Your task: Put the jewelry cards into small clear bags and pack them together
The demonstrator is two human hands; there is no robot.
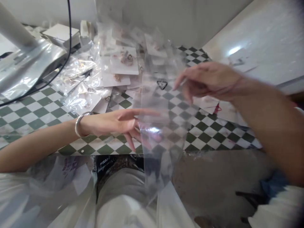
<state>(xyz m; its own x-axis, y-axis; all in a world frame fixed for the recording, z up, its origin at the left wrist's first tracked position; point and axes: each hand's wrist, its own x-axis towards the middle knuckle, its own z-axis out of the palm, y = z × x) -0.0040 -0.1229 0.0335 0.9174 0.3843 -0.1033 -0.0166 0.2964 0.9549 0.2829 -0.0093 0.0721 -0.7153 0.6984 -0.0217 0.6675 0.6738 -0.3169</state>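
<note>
A clear plastic bag (pixel 163 104) with a printed triangle mark hangs across the middle, over the front edge of the checkered table (pixel 204 136). My left hand (pixel 125 123), with a silver bangle at the wrist, has its fingers spread, and some of them show through the film; whether they are inside the bag or behind it I cannot tell. To the right of the bag's upper part is my right hand (pixel 204 79), blurred, its fingers bent downward near the film. Whether the right fingers grip the film is not clear.
Behind my hands lies a pile of clear bags with white cards (pixel 124 61). A white box (pixel 61 33), a silvery package (pixel 28 66) and a black cable (pixel 69 31) are at the left. A red item on a card (pixel 217 108) lies right of the bag.
</note>
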